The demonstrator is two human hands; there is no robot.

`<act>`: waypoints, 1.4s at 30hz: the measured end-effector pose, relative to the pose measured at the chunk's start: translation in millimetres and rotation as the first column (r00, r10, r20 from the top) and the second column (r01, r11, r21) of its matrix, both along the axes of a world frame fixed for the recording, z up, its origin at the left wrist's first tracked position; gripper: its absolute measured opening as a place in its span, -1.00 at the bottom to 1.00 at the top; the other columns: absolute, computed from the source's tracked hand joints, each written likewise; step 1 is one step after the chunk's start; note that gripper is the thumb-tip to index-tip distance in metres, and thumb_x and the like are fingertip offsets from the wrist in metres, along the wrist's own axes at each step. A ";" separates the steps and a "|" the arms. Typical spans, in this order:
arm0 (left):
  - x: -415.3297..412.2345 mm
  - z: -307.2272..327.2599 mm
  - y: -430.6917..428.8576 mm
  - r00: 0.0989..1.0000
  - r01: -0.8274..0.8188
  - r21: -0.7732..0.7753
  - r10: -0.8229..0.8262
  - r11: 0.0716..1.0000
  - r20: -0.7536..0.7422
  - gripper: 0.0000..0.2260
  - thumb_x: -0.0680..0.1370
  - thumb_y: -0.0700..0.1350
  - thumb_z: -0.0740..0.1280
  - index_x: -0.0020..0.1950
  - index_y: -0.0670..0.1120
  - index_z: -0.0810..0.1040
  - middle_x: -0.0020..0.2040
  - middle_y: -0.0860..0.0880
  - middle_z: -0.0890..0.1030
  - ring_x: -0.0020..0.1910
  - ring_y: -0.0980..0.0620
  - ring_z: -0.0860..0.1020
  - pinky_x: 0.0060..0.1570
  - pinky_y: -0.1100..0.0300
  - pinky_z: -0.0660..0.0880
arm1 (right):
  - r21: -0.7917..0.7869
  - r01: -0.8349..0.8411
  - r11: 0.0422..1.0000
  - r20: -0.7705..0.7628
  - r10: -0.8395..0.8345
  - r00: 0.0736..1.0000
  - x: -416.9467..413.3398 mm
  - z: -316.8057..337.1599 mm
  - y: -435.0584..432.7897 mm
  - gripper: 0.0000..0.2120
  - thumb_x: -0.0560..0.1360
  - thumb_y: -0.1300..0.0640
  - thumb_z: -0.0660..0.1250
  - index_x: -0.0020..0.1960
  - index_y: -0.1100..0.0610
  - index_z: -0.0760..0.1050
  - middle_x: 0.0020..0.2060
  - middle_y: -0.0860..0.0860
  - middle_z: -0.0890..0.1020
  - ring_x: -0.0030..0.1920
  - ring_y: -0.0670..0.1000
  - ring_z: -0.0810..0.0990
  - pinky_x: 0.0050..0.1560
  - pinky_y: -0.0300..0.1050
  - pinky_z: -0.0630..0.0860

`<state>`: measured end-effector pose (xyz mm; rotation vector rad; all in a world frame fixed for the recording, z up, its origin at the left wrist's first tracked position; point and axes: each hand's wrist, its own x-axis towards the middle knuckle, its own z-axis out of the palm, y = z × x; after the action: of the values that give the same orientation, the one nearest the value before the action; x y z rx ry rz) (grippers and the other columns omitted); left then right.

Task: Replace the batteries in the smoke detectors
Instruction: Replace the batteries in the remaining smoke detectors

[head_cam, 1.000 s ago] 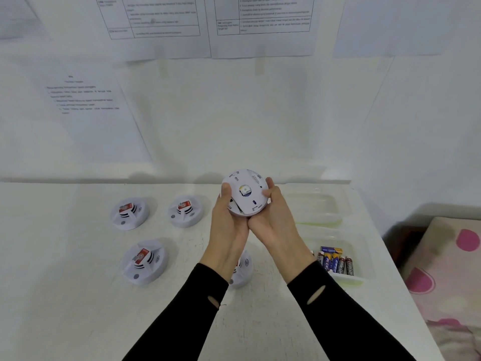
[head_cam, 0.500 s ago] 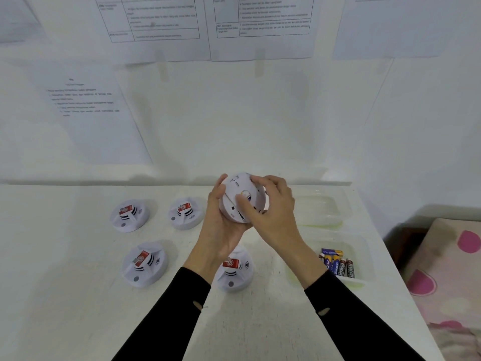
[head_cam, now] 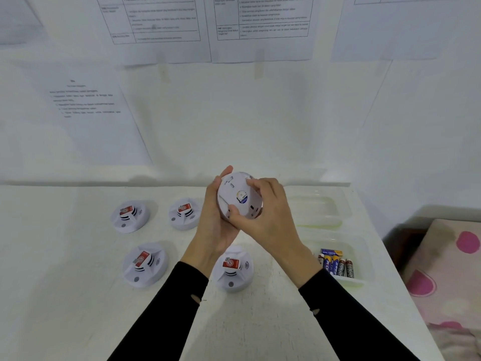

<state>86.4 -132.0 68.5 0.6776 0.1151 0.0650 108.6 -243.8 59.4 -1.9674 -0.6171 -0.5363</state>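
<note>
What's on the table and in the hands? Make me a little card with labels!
In the hands: one white smoke detector, held above the table, its flat back toward the camera
Left hand: cups its left side
Right hand: fingers curled round its right edge
On the table: four other detectors with red labels
Batteries: lying in the near tray, right of the hands
Wall: printed sheets

Both hands [head_cam: 263, 214] grip detector [head_cam: 238, 196] w/ fingers [head_cam: 253, 183], above table [head_cam: 65, 295].
</note>
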 end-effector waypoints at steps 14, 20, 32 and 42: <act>-3.0 -8.8 -18.8 0.980 -0.196 0.053 0.197 0.979 -0.026 -0.77 0.62 0.03 0.21 0.21 0.05 0.55 0.00 -0.06 0.68 -0.04 0.00 0.66 -0.08 0.15 0.61 | 0.010 0.068 0.998 -0.151 -0.066 0.986 0.0 -7.0 14.0 -0.37 0.21 -0.17 0.31 0.19 0.14 0.48 0.05 -0.04 0.49 0.04 -0.15 0.36 0.07 -0.05 0.50; -2.7 -5.8 -19.1 0.981 -0.194 0.034 0.195 0.980 -0.007 -0.75 0.68 0.04 0.11 0.19 0.07 0.55 0.01 -0.06 0.68 -0.03 -0.01 0.66 -0.09 0.13 0.62 | -0.058 0.012 0.998 -0.018 -0.013 1.000 7.0 -4.9 6.0 -0.42 0.33 -0.23 0.37 0.17 0.15 0.48 0.05 -0.02 0.48 0.05 -0.07 0.43 0.03 -0.11 0.50; -0.1 -6.7 -20.7 0.976 -0.215 0.088 0.212 0.973 0.042 -0.75 0.69 0.04 0.11 0.26 0.04 0.51 0.00 -0.06 0.69 -0.03 -0.01 0.67 -0.07 0.14 0.62 | -0.032 0.099 0.995 -0.133 -0.102 0.986 0.2 -2.4 13.2 -0.35 0.31 -0.26 0.32 0.23 0.13 0.35 0.03 -0.06 0.49 0.04 -0.07 0.45 0.08 -0.13 0.45; 14.5 -20.1 17.2 1.000 -0.010 0.538 0.006 0.843 0.009 -0.49 0.57 -0.13 0.27 0.49 0.21 0.30 0.48 -0.01 0.37 0.36 -0.02 0.45 0.33 0.03 0.39 | 0.310 -0.177 0.934 -0.762 0.355 0.541 42.2 15.4 -13.8 -0.58 0.59 -0.20 0.09 0.10 0.03 0.59 0.05 -0.06 0.66 0.10 -0.04 0.61 0.22 -0.03 0.49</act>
<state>100.9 -114.8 48.4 1.2444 0.0929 0.1096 150.8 -257.6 74.8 -1.6322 -0.2334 0.5083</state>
